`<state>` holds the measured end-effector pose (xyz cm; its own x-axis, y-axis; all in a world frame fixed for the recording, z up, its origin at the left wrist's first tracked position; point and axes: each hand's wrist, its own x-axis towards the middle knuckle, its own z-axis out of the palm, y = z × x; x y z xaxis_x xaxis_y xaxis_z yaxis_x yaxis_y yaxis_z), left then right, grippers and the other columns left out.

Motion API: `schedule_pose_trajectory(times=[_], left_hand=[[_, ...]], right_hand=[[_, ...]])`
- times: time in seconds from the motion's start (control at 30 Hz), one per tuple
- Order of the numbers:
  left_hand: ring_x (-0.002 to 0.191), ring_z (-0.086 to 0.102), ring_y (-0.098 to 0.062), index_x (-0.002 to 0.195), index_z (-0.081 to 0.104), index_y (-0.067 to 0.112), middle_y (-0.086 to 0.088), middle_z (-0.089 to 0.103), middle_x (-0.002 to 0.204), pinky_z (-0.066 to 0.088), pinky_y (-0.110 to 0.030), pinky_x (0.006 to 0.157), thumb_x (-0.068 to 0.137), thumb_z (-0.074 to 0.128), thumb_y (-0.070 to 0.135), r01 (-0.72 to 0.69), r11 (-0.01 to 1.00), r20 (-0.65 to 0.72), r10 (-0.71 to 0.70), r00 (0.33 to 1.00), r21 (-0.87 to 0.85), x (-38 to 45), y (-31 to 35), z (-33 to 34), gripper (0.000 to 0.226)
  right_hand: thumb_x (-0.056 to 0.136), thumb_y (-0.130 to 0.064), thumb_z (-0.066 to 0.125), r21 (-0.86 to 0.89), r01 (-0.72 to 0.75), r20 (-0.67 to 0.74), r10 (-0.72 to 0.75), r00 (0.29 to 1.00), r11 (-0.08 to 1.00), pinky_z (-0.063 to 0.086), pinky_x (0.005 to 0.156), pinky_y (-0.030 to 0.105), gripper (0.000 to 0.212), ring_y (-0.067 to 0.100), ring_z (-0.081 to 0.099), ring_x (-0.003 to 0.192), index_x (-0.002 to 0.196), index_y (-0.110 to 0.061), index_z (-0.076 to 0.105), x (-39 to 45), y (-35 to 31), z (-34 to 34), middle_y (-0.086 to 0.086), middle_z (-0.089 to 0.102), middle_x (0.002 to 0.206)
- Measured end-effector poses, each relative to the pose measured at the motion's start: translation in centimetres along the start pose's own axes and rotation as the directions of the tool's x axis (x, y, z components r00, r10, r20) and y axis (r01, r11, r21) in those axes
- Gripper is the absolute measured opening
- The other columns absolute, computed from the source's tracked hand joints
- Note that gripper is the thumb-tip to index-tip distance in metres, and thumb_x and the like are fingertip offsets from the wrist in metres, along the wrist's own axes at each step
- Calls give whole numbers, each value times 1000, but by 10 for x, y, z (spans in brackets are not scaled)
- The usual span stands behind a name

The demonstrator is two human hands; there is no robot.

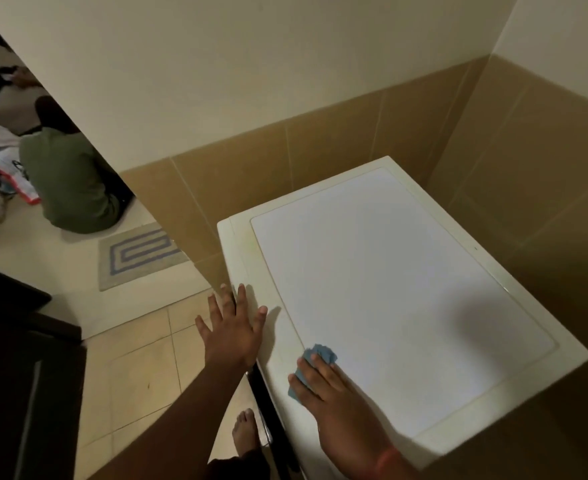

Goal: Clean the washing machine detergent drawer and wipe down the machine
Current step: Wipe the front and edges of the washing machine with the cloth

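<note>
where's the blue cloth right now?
Head view, lower centre: the blue cloth lies under the right hand, pressed on the near left corner of the washer top. The left hand rests at the washer's left edge.

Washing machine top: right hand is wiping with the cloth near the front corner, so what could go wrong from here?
The blue cloth is bunched small under the right hand, so strokes may leave much of the washing machine top unwiped. The left hand rests flat at the lid's left edge with fingers past it; it might slip off.
</note>
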<state>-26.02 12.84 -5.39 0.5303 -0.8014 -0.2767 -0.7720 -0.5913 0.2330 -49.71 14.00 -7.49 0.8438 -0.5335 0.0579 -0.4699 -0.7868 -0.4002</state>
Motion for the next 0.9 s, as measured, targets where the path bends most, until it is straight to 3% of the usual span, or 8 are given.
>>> schedule_pose_trajectory(times=[0.13, 0.27, 0.37, 0.47, 0.57, 0.7, 0.9], left_hand=[[149, -20, -28, 156, -8, 31, -3, -16, 164, -5, -61, 118, 92, 0, 68, 101, 994, 28, -100, 995, -47, 6, -18, -1, 75], [149, -21, -26, 156, -9, 32, -1, -18, 164, -7, -60, 118, 94, 1, 65, 77, 994, 37, -74, 997, -82, 16, -21, -5, 71], [149, -23, -26, 156, -9, 31, -2, -18, 164, -7, -60, 118, 95, 2, 64, 30, 997, 21, -29, 999, -66, 30, -30, -11, 70], [148, -24, -28, 155, -12, 31, -3, -19, 164, -6, -61, 118, 97, 2, 63, -10, 999, 21, 11, 1000, -49, 44, -36, -10, 68], [149, -23, -28, 155, -11, 32, -3, -18, 164, -5, -62, 118, 97, 3, 63, -53, 995, 25, 55, 998, -79, 51, -36, -8, 68], [150, -19, -27, 156, -8, 32, -2, -14, 165, -4, -60, 118, 97, 3, 63, -79, 990, -12, 78, 997, -114, 69, -41, -19, 68], [150, -17, -30, 156, -6, 29, -5, -13, 165, -2, -61, 118, 94, 0, 65, -98, 991, -32, 95, 995, -92, 103, -57, -35, 72]], right_hand=[[72, -7, 41, -14, 30, -17, -30, 999, 999, 32, 115, 41, 66, 26, 31, 145, 134, -25, 53, 54, -9, 3, 0, 45, 149], [74, -4, 59, 88, -81, 2, 82, 997, 993, 31, 115, 47, 55, 28, 32, 144, 127, -19, 64, 117, -23, 5, 4, 51, 144], [82, -16, 44, 18, -40, -1, 40, 999, 999, 25, 115, 43, 53, 26, 33, 144, 132, -24, 59, 90, -36, 9, 2, 49, 147], [86, -28, 37, -7, -35, 10, 35, 999, 999, 35, 112, 41, 50, 21, 38, 142, 131, -31, 59, 66, -46, 6, -4, 50, 146], [84, -20, 34, 30, -94, -24, 95, 995, 995, 28, 116, 42, 55, 23, 28, 146, 133, -27, 58, 112, -44, 11, -1, 44, 151], [78, -6, 61, 103, -191, -1, 192, 981, 976, 18, 121, 42, 59, 22, 14, 150, 135, -21, 58, 173, -37, 16, 2, 36, 156], [79, -20, 51, -27, -153, 5, 154, 988, 988, 24, 116, 38, 63, 21, 22, 148, 142, -27, 45, 114, -42, 17, 0, 38, 155]])
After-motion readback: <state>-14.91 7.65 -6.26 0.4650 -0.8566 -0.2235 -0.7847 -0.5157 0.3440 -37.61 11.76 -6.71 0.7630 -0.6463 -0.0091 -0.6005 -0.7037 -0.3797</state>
